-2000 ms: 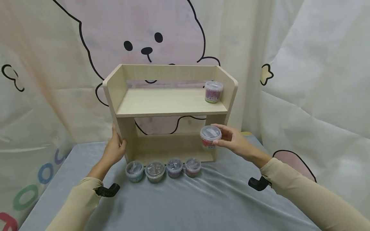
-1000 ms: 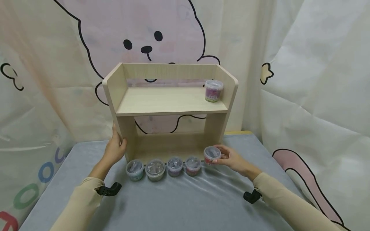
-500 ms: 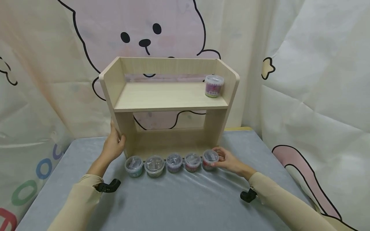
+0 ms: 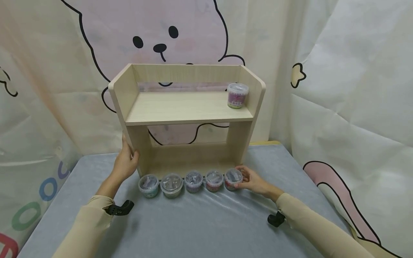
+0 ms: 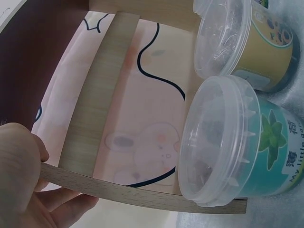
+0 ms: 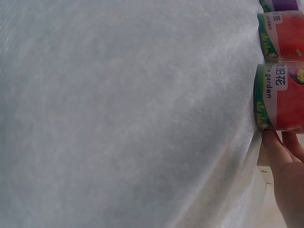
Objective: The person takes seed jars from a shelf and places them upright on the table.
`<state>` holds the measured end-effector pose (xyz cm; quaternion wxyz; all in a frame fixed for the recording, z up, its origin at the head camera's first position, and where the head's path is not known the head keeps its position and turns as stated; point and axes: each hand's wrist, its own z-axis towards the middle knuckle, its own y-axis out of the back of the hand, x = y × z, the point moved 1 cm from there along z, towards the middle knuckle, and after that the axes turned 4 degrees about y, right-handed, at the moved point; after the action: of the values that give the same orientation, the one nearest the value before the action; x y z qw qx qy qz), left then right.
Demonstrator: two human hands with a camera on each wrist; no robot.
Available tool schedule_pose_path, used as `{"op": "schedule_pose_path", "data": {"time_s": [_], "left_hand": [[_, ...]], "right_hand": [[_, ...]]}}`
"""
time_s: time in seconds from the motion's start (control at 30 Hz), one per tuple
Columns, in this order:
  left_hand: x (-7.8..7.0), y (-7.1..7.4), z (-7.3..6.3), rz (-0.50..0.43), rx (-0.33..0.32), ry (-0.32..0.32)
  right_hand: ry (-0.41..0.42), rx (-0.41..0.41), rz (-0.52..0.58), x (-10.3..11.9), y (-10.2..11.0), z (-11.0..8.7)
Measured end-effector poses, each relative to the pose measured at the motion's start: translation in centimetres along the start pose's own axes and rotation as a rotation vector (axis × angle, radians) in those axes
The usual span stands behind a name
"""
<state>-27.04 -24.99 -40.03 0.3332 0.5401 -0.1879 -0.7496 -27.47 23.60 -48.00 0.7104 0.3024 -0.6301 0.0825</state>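
Note:
A small two-tier wooden shelf (image 4: 190, 107) stands on the table. My left hand (image 4: 126, 162) grips its left side panel, thumb inside and fingers outside in the left wrist view. At the right end of a row of lidded plastic tubs, my right hand (image 4: 255, 181) holds a red-labelled tub (image 4: 233, 180) that stands on the cloth. Beside it are another red tub (image 4: 214, 181), a purple tub (image 4: 194, 182), a yellow-brown tub (image 5: 263, 50) and a teal tub (image 5: 280, 147) with a green leaf picture. A pink-purple tub (image 4: 237, 96) sits on the upper tier at the right.
Grey-blue cloth (image 4: 193, 225) covers the table, with folds near the right hand. The tub row stands along the shelf's front edge. Printed curtains (image 4: 180, 21) hang behind and at both sides.
My right hand has lowered the red tub from in front of the shelf's right side to the row's right end. The left hand keeps its grip. The view has tilted slightly.

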Motion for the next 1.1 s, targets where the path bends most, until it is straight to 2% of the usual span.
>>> {"op": "schedule_pose_path", "data": {"time_s": [0.17,0.37,0.5,0.63,0.9,1.1], "left_hand": [[0.0,-0.2,0.0,-0.016,-0.012,-0.015],[-0.2,-0.2,0.2,-0.028,-0.009,-0.019],[-0.1,-0.2,0.1,-0.029,-0.016,-0.020],[-0.1,-0.3,-0.1,-0.018,-0.014,-0.007],[-0.1,-0.7,-0.2,-0.012,-0.016,-0.010],[0.1,-0.2,-0.3,-0.006,-0.036,-0.013]], "right_hand": [[0.005,-0.001,-0.022,0.1,0.2,-0.1],[0.014,-0.024,-0.168,0.8,0.7,0.1],[0.021,-0.021,-0.224,1.6,0.9,0.2],[0.021,-0.012,-0.208,2.2,1.1,-0.1],[0.031,-0.050,-0.194,3.1,1.6,-0.6],[0.064,-0.061,-0.203,5.6,1.9,-0.1]]}}
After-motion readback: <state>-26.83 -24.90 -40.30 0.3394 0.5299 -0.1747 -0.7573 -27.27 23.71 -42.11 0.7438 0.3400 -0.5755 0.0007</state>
